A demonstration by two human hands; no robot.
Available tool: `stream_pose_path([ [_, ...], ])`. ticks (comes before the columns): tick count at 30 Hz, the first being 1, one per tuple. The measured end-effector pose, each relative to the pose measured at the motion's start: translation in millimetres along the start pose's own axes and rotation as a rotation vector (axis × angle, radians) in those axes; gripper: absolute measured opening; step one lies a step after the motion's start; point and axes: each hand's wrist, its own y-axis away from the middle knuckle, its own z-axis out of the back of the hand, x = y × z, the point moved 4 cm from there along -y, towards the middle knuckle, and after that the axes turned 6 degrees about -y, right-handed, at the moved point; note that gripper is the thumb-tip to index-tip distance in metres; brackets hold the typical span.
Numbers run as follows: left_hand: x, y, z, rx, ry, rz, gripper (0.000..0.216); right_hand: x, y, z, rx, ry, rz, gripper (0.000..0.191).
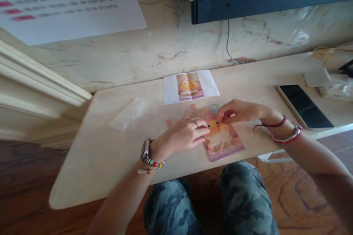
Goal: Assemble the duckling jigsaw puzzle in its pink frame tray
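Note:
A small jigsaw puzzle (220,152) with a yellow figure on a pink ground lies near the table's front edge; a pale patch shows in its lower middle. My left hand (186,134) rests palm down at the puzzle's left side, fingers stretched out, fingertips over its edge. Thumb and fingers of my right hand (234,112) are pinched together at the upper right of the yellow figure. Whatever is between those fingertips is too small to make out. Loose puzzle pieces (169,122) lie just beyond my left hand, some partly hidden by it.
Behind the puzzle lies a creased sheet with a printed picture (190,86). A clear plastic bag (129,114) is at left, a phone (300,105) at right, with plastic-wrapped things (336,86) beyond. A glass tank (264,0) overhangs the back; a cable (227,40) hangs below it.

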Motion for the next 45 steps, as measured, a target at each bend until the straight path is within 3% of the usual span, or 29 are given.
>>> stream_pose_path([
  [14, -12.3, -9.8, -7.1, 0.027, -0.024, -0.021, 0.03, 9.4, 2.9, -12.7, -0.087, 0.148, 0.123, 0.02],
  [22, -14.3, -13.2, -16.1, 0.042, -0.089, 0.003, 0.038, 10.2, 17.0, -17.6, -0.251, 0.348, 0.137, 0.011],
  [30, -13.9, -13.7, -17.4, 0.055, -0.059, 0.007, 0.039, 9.8, 20.4, -24.0, -0.235, 0.385, 0.2, 0.017],
  [40, -14.3, -14.8, -18.5, 0.057, -0.053, 0.024, 0.037, 13.4, 25.4, -32.3, -0.271, 0.73, 0.206, 0.022],
  [45, -14.3, -16.2, -18.0, 0.074, -0.037, 0.036, 0.039, 16.9, 25.3, -35.5, -0.212, 0.865, 0.18, 0.024],
])
